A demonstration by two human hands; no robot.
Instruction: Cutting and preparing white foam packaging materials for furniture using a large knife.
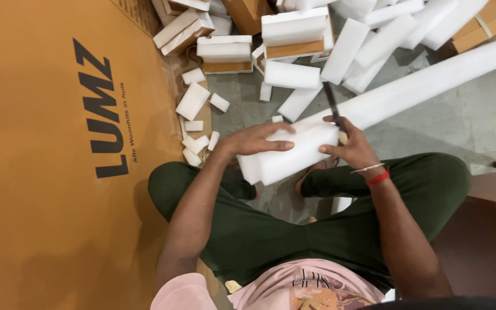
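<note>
This looks like a packing workshop or warehouse floor: bare grey concrete (466,123), a big flat cardboard sheet (35,172), and heaps of cut white foam blocks (294,74), some stacked with cardboard pieces (225,66), with offcuts (193,100) strewn about.

Single view recorded from a head-worn camera; it is directed steeply downward over the seated wearer's lap; the hands are seen at close range; the floor (466,120) beyond is included.
</note>
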